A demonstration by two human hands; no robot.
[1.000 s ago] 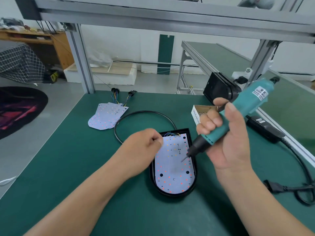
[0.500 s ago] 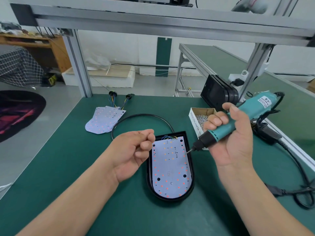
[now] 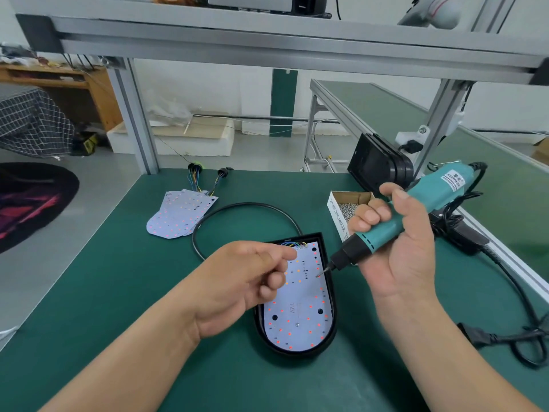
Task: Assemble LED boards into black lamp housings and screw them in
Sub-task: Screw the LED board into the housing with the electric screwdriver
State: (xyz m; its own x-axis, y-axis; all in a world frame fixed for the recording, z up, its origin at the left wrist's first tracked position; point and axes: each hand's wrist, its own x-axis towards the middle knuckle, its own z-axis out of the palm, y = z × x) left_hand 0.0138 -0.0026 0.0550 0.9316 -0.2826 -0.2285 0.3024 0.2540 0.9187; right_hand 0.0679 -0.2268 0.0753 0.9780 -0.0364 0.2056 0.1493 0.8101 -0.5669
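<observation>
Right hand point(image 3: 395, 251) gripping driver point(image 3: 416, 209), bit slanting down, tip at right edge of board point(image 3: 300, 310). Board lying in housing point(image 3: 333, 322), which is sitting mid-table point(image 3: 118, 292). Left hand point(image 3: 237, 286) hovering over board's upper left, fingers curled, thumb against index; cannot tell if pinching anything. Screw box point(image 3: 337, 215) sitting just behind right hand. Spare boards point(image 3: 181, 215) lying back left, well apart from housing.

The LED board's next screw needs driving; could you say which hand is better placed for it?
Right. The right hand grips the electric screwdriver, its bit poised at the right edge of the LED board; the left hand, fingers curled, hovers toolless above the board.
</observation>
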